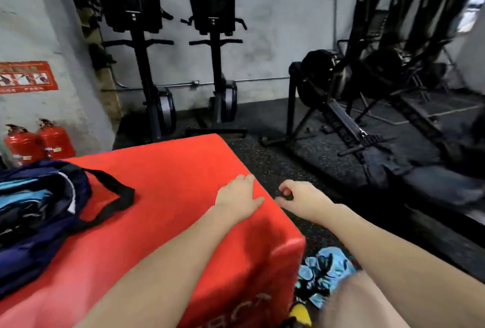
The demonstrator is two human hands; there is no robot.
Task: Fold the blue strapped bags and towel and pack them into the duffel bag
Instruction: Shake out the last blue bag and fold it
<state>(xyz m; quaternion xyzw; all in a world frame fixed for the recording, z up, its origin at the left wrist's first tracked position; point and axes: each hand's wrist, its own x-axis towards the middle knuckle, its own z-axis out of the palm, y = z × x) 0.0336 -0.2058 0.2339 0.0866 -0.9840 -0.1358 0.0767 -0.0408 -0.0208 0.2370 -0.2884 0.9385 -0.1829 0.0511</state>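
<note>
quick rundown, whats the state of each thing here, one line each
duffel bag: open on the red box, light blue things inside
red box: bag on its left part
left hand: flat on the box edge
right hand: fingers curled, pinching something small and dark
blue cloth: crumpled on the floor beside the box

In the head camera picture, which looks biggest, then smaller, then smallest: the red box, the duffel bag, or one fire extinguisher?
1. Red box, by far the biggest.
2. Duffel bag, though the picture's left edge cuts part of it off.
3. Fire extinguisher, smallest, but it stands farther from the camera, so it looks smaller than it really is.
</note>
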